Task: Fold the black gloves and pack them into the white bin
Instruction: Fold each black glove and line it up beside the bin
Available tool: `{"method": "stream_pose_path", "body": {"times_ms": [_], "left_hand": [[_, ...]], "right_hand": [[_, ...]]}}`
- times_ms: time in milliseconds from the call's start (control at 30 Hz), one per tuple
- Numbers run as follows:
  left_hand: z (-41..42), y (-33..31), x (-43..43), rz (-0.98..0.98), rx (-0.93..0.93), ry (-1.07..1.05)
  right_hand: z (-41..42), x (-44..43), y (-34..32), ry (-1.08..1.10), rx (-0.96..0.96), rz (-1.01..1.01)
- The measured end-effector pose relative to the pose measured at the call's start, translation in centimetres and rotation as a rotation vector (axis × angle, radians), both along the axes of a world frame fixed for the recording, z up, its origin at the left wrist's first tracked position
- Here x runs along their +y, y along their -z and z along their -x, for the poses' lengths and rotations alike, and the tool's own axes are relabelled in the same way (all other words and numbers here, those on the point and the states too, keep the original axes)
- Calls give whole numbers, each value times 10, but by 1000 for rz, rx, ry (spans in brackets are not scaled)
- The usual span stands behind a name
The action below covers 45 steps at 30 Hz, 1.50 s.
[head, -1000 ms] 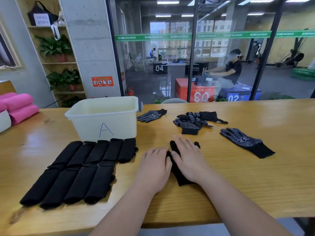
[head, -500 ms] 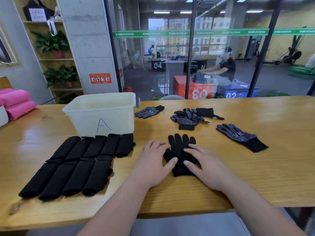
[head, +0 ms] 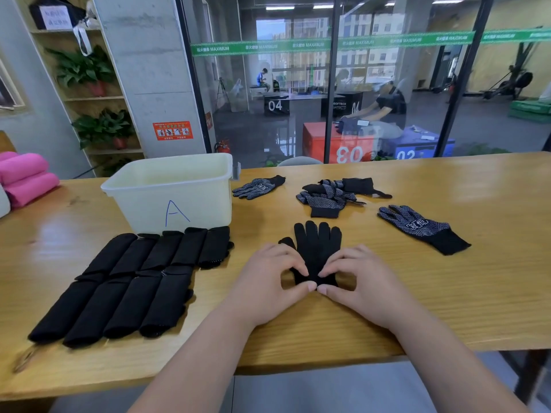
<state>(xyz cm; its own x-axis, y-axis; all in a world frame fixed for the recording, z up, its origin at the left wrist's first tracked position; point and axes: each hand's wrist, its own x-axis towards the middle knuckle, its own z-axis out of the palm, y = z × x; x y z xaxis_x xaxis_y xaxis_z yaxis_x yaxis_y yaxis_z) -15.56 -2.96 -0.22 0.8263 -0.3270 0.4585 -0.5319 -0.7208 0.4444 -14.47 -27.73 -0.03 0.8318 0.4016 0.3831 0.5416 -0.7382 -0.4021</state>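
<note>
Head view. A black glove (head: 317, 248) lies flat, back up, on the wooden surface (head: 447, 293), its fingertips pointing away from the person and its cuff at the near end; the left hand (head: 265, 284) and the right hand (head: 363, 281) meet at that cuff; on each hand the fingers (head: 292, 263) are curled down onto the fabric and the thumb lies along the cuff's near edge, so both hands pinch the cuff, thumb tips nearly touching. The white bin (head: 173, 198), marked with a blue "A", stands to the left and farther back; just in front of it the folded gloves (head: 134, 281) lie side by side in two rows. Beyond the hands lie one dotted glove (head: 259, 186) near the bin, a small glove pile (head: 334, 193), and a further dotted glove (head: 423, 229) to the right, palm up. Pink rolls (head: 26, 177) rest at the far left edge.
</note>
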Motion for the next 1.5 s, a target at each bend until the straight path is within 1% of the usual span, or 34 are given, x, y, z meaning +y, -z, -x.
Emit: {"method": "stream_pose_path", "body": {"times_ms": [67, 100, 300, 400, 500, 567, 667, 800, 867, 1000, 1100, 1167, 1267, 1367, 1433, 1500], "left_hand": [[1, -1, -2, -74, 22, 23], [0, -1, -2, -80, 31, 18], [-1, 0, -1, -16, 33, -28], [-3, 0, -2, -8, 29, -46], [-3, 2, -1, -14, 18, -55], [-2, 2, -1, -20, 15, -53], [-1, 0, -1, -53, 12, -62], [-3, 1, -1, -56, -20, -88], [-3, 1, -1, -44, -28, -100], [-3, 1, -1, -16, -13, -116], [-1, 0, -2, 19, 11, -123], [1, -2, -3, 40, 34, -125], [0, -2, -4, 102, 82, -149], [-3, -1, -5, 132, 131, -173], [-3, -1, -5, 116, 110, -174], [-2, -2, -8, 60, 68, -164]], "right_hand": [[0, -1, 0, 7, 5, 10], [0, -1, 0, 11, 4, 15], [-1, -1, 2, 67, -14, -1], [-2, 1, 1, 89, -61, 56], [-2, 2, 2, 104, -69, 95], [-2, 2, 2, 116, -59, 64], [1, 3, -1, 170, 6, -3], [5, 3, -5, 167, 26, -57], [8, 3, -7, 142, 34, -77], [8, 3, -6, 123, 47, -46], [2, 1, -3, 169, 69, -131], [0, 0, -2, 153, 100, -193], [-1, 0, -2, 132, 132, -232], [-4, 3, 1, 148, 94, -214], [-4, 5, 3, 165, 43, -175], [-2, 5, 3, 180, -24, -113]]}}
